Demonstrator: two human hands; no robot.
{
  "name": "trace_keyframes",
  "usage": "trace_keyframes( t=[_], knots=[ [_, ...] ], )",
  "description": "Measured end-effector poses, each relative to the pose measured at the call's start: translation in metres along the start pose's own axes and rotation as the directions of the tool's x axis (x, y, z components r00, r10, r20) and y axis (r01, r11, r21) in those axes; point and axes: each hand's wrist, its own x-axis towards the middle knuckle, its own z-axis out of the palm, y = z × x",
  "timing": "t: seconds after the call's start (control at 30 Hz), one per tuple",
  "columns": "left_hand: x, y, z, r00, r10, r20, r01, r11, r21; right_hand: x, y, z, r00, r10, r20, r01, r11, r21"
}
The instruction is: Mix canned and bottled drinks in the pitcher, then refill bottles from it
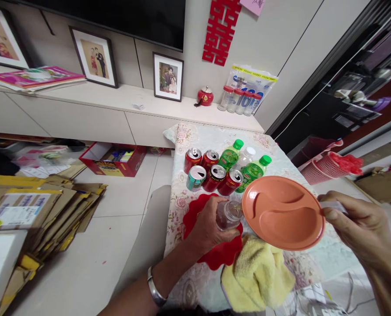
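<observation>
The left fingers (pixel 226 237) cover part of the clear jar (pixel 231 214) and red mat (pixel 215 258) beneath; right fingers (pixel 345 197) partly cover a pale strip (pixel 335 205); far beyond them, the top edge crops the television (pixel 133 17).

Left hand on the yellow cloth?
No, the left hand is wrapped around a clear jar, while the yellow cloth lies bunched on the table.
</observation>
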Motion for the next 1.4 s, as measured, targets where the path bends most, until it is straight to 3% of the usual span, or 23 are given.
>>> trace_keyframes(
  t=[1.4],
  knots=[
    [0.0010,-0.0044,0.0018,1.000,0.019,0.021,-0.017,0.998,-0.065,0.0017,-0.0078,0.0007,1.000,-0.028,-0.014,0.028,0.999,-0.031]
  ],
)
